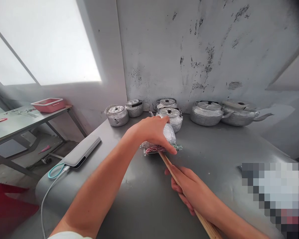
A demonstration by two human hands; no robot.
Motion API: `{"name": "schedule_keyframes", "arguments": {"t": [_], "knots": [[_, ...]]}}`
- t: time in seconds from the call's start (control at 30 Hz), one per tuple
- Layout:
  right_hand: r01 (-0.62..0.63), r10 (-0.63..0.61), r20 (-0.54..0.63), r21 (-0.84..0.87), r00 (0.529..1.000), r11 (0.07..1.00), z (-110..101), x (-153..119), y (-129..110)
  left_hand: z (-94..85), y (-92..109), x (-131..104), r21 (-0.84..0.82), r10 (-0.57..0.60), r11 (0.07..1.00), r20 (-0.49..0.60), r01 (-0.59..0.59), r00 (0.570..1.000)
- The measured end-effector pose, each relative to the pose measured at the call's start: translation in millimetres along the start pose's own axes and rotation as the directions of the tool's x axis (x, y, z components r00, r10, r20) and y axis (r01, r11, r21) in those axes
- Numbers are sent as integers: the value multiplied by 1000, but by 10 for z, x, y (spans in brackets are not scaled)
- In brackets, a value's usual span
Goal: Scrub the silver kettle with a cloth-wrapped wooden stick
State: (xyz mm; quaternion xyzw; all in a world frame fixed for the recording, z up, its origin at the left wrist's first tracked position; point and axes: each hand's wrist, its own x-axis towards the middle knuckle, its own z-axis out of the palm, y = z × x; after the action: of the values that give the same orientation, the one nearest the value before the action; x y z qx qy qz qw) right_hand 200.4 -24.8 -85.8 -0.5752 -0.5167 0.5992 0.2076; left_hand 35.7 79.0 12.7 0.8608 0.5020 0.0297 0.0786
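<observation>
My left hand (151, 130) grips a small dented silver kettle (169, 133) from above, thumb on the near side and fingers over the far side. The kettle seems tipped over, and my hand hides much of it. Red-and-white and green knitted fabric (155, 149) lies bunched at its near edge. My right hand (185, 184) is closed around a long wooden stick (205, 222), whose far end meets the fabric and kettle. Whether the tip goes inside the kettle is hidden. Just behind stands another silver kettle (173, 119), lidded and upright.
Along the wall, more kettles stand at left (117, 116) and right (208, 114) on the grey table (139, 205). A power bank (83, 152) with cables lies at the left edge. A pink basket (49, 105) sits on another table. The lower right is pixelated.
</observation>
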Motion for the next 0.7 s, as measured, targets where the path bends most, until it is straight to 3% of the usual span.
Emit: {"name": "schedule_keyframes", "arguments": {"t": [0.17, 0.3, 0.7], "knots": [[-44, 43, 19, 11, 999, 999, 23, -2, -10, -2, -18, 2, -19, 6, 1000, 9, -5, 1000], [25, -25, -5, 54, 1000, 998, -5, 7, 8, -2, -35, 3, -29, 14, 999, 13, -13, 1000], [-1, 0, 21, 61, 1000, 998, -5, -50, -33, -20, -30, -13, -28, 6, 1000, 32, -5, 999]]}}
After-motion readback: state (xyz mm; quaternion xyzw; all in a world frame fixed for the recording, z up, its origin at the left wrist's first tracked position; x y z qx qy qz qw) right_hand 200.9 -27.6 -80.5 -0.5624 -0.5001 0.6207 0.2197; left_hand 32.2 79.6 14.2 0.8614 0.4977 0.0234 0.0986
